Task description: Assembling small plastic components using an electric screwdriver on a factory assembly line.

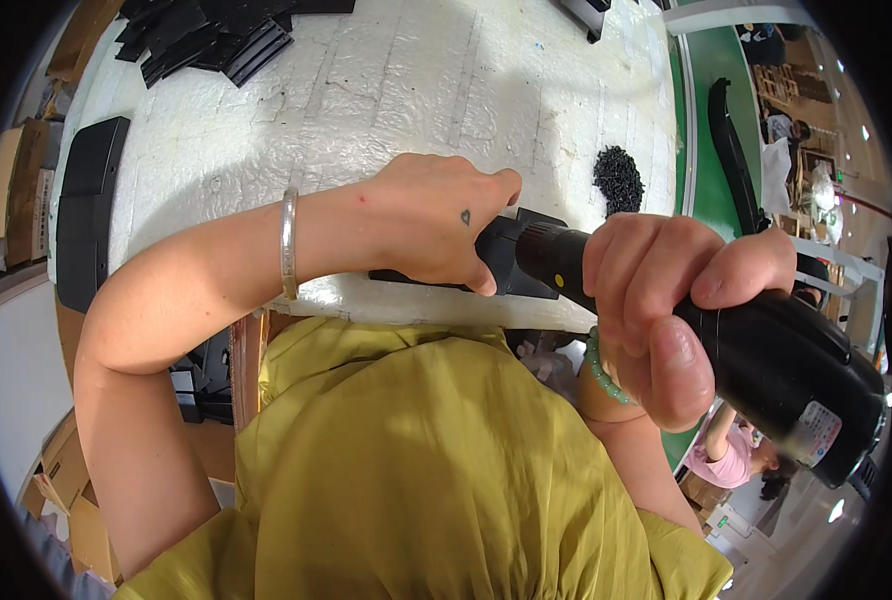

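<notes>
My right hand (671, 290) is wrapped around a black electric screwdriver (786, 365). The tool slants down to the left, its nose over a black plastic part (504, 262) on the table. My left hand (438, 222) lies across that part, fingers curled over its far side and thumb on the near side, gripping it. The palm hides much of the part, and the screwdriver's tip cannot be seen clearly. Just beyond the tool is a small heap of black screws (619, 180).
The worktable (366, 110) has a crinkled clear cover. Several flat black pieces (206, 40) are piled at the far left. A larger black housing (91, 210) sits along the left edge. Right of the table, a long black curved part (734, 150) rests on a green surface. Cardboard boxes (11, 190) stand left.
</notes>
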Tool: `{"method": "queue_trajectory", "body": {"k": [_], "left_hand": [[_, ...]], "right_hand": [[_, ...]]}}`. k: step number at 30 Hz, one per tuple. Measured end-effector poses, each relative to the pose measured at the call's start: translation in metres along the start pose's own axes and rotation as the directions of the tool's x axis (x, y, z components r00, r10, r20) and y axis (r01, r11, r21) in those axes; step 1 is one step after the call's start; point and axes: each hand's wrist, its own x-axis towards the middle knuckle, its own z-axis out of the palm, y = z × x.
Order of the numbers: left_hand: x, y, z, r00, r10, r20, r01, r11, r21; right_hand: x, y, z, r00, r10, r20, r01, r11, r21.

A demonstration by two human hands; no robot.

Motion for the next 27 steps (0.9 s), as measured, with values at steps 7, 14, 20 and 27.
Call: {"method": "queue_trajectory", "body": {"k": [7,14,20,27], "left_hand": [[0.001,-0.004,0.002,0.997,0.065,-0.049,-0.066,0.998,-0.021],[0.002,-0.005,0.004,0.995,0.079,-0.067,-0.081,0.996,-0.039],[-0.001,-0.006,0.003,0.972,0.138,-0.192,-0.139,0.990,0.006],[-0.011,-0.010,-0.012,0.950,0.085,-0.300,-0.079,0.996,0.030]], "right_hand": [[0.006,0.004,0.003,1.000,0.004,0.022,-0.004,1.000,-0.009],[0.003,0.005,0.004,0.998,0.056,0.010,-0.056,0.997,-0.046],[0.007,-0.014,-0.024,0.942,0.043,-0.332,-0.035,0.999,0.029],[-0.019,-0.029,-0.107,0.855,-0.205,-0.477,0.162,0.978,-0.131]]}}
